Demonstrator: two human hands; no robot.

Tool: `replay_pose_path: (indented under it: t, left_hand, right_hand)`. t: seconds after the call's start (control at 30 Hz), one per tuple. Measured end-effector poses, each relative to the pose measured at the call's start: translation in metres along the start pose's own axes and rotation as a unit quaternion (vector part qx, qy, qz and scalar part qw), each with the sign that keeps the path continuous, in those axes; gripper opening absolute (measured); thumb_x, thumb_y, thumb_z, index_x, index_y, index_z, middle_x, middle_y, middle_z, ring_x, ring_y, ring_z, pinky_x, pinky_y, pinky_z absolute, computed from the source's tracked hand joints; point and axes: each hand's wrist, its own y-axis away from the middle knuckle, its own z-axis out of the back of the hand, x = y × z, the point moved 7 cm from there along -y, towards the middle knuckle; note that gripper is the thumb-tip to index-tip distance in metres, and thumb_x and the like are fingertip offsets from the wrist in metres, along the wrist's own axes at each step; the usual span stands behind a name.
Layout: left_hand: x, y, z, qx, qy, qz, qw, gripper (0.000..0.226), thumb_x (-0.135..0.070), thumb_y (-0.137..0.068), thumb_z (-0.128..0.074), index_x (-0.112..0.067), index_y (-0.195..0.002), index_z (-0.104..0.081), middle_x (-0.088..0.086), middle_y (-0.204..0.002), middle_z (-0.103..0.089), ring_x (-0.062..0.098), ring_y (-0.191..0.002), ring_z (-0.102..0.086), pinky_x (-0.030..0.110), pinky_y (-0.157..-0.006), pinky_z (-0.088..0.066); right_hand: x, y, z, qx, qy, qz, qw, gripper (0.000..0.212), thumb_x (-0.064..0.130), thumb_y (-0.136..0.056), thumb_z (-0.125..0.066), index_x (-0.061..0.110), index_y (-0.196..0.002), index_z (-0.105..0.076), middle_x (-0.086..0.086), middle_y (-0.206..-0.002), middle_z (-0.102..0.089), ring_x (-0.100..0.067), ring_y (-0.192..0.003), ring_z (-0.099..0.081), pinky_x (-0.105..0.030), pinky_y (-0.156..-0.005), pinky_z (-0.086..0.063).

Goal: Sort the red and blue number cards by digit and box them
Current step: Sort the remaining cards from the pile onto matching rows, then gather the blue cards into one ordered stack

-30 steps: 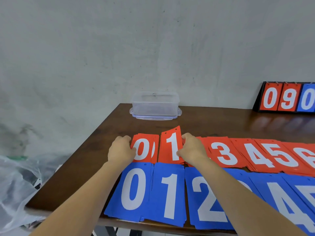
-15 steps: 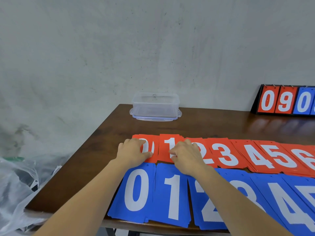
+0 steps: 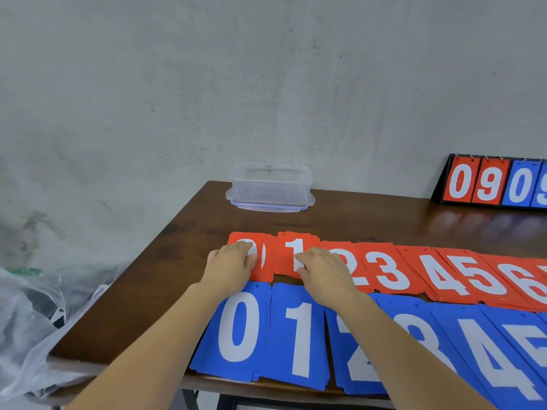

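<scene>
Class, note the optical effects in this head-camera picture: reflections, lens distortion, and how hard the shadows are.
Head view: the scoreboard mirrors faintly in the glossy table; wide-angle distortion stretches and slants the blue cards toward the lower right; lighting is soft and even, without hard shadows.

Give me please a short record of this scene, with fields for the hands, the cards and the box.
left hand: rests on the red 0 pile
right hand: fingers press the red 1 card
red row: digits 0 to 6, far side
blue row: digits 0 to 4 readable, near edge
clear box: behind the cards, no cards inside
</scene>
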Motion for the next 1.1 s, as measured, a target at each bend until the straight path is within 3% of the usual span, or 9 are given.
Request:
replay_pose_path:
  t: [0.1, 0.27, 0.43, 0.63, 0.9, 1.1]
  left_hand:
    - [-0.001, 0.014, 0.012, -0.008, 0.037, 0.004, 0.999, 0.038, -0.032, -0.104, -0.034, -0.016, -0.135, -0.048, 0.002, -0.132, -0.057, 0.02, -0.119, -0.054, 0.036, -0.106, -0.041]
    - [-0.009, 0.044, 0.027, -0.025, 0.055, 0.011, 0.998, 0.044, -0.034, -0.104, -0.035, -0.017, -0.144, -0.04, 0.003, -0.143, -0.049, 0.021, -0.128, -0.049, 0.034, -0.106, -0.039]
    - [-0.006, 0.081, 0.029, -0.036, 0.049, 0.039, 0.997, 0.046, -0.039, -0.102, -0.038, -0.02, -0.144, -0.04, -0.003, -0.142, -0.05, 0.018, -0.126, -0.051, 0.034, -0.104, -0.043]
    - [-0.013, 0.135, 0.038, -0.057, 0.028, 0.043, 0.997, 0.04, -0.039, -0.101, -0.038, -0.018, -0.133, -0.049, -0.005, -0.124, -0.06, 0.016, -0.113, -0.057, 0.032, -0.094, -0.048]
    - [-0.018, 0.213, 0.03, -0.064, -0.036, 0.116, 0.991, 0.054, -0.048, -0.1, -0.034, -0.023, -0.148, -0.034, 0.001, -0.156, -0.029, 0.018, -0.143, -0.027, 0.036, -0.116, -0.023]
    - [0.013, 0.258, 0.03, -0.098, -0.043, 0.14, 0.984, 0.059, -0.053, -0.096, -0.039, -0.022, -0.147, -0.037, -0.001, -0.153, -0.034, 0.018, -0.141, -0.03, 0.04, -0.115, -0.026]
  right_hand:
    - [-0.002, 0.009, 0.011, -0.012, -0.012, -0.011, 1.0, 0.041, 0.029, -0.101, -0.041, 0.021, -0.142, -0.044, -0.002, -0.136, -0.051, -0.02, -0.124, -0.046, -0.034, -0.104, -0.036]
    - [-0.007, 0.033, 0.027, -0.028, -0.016, -0.013, 0.999, 0.043, 0.032, -0.1, -0.043, 0.021, -0.142, -0.044, -0.001, -0.131, -0.053, -0.02, -0.122, -0.047, -0.033, -0.102, -0.038]
    - [-0.023, 0.071, 0.043, -0.035, -0.005, -0.031, 0.999, 0.045, 0.036, -0.099, -0.046, 0.021, -0.142, -0.043, -0.002, -0.139, -0.051, -0.021, -0.128, -0.044, -0.034, -0.104, -0.037]
    - [-0.045, 0.117, 0.052, -0.033, -0.032, -0.031, 0.998, 0.046, 0.035, -0.099, -0.046, 0.02, -0.143, -0.042, 0.0, -0.14, -0.05, -0.02, -0.129, -0.042, -0.032, -0.104, -0.036]
    - [-0.046, 0.164, 0.049, -0.04, -0.069, -0.01, 0.997, 0.045, 0.04, -0.099, -0.044, 0.018, -0.138, -0.047, 0.0, -0.135, -0.053, -0.018, -0.124, -0.045, -0.03, -0.098, -0.039]
    - [-0.003, 0.177, 0.04, -0.013, -0.09, 0.016, 0.996, 0.054, 0.047, -0.097, -0.045, 0.02, -0.143, -0.041, 0.0, -0.141, -0.048, -0.017, -0.13, -0.041, -0.032, -0.104, -0.037]
